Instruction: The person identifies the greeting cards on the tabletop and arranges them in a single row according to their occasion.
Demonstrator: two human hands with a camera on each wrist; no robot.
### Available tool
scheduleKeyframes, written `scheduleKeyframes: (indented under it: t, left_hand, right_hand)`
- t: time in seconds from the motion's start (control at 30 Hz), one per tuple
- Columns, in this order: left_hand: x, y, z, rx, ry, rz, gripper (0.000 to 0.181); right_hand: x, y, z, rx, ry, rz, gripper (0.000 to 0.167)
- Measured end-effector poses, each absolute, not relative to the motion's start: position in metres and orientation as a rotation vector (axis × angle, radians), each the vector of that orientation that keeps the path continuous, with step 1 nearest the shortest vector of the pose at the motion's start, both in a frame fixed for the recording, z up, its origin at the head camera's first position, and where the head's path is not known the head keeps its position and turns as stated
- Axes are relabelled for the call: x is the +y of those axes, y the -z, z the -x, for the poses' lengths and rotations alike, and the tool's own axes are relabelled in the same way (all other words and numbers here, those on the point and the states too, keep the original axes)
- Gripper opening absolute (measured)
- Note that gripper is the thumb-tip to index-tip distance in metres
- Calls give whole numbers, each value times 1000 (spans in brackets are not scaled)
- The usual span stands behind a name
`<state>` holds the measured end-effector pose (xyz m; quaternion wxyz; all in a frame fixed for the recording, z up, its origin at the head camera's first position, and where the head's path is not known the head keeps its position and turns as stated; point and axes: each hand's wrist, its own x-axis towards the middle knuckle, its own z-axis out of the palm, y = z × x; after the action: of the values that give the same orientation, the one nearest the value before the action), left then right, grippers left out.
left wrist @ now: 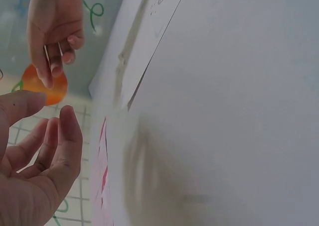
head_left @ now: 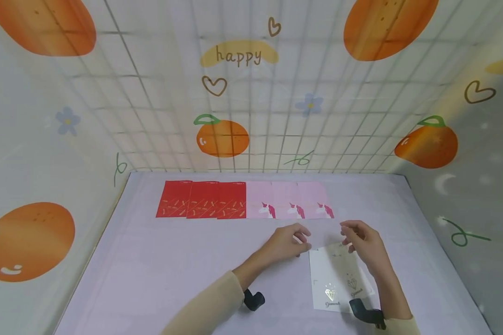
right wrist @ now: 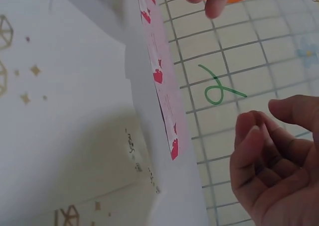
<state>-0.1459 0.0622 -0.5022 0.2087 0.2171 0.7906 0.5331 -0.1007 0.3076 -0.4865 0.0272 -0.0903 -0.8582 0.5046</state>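
White cards [head_left: 322, 279] with gold diamond prints lie overlapping at the front right of the table; their number is hard to tell. Just past their upper left corner hovers my left hand [head_left: 285, 243], fingers loosely bent and holding nothing. Above the cards' far right part is my right hand [head_left: 366, 244], its fingers relaxed and bent, with nothing between them. In the left wrist view a gap shows between the left thumb and fingers [left wrist: 70, 131]. The right wrist view shows the right hand [right wrist: 274, 176] apart from the white cards [right wrist: 75, 111].
Toward the back, three red cards [head_left: 173, 197] and three pink unicorn cards [head_left: 282, 195] form one overlapping row. A white cloth [head_left: 172, 260] covers the table. Behind hangs a curtain with orange prints [head_left: 223, 138] over a wire grid [head_left: 159, 125].
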Motion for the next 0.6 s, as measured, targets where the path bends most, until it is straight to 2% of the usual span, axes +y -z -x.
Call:
scheduleKeyframes:
  t: [0.6]
  left_hand:
    - [70,518,133,2283,-1408,-554,31]
  right_hand:
    - [317,501,79,-2724,-1509,337,42]
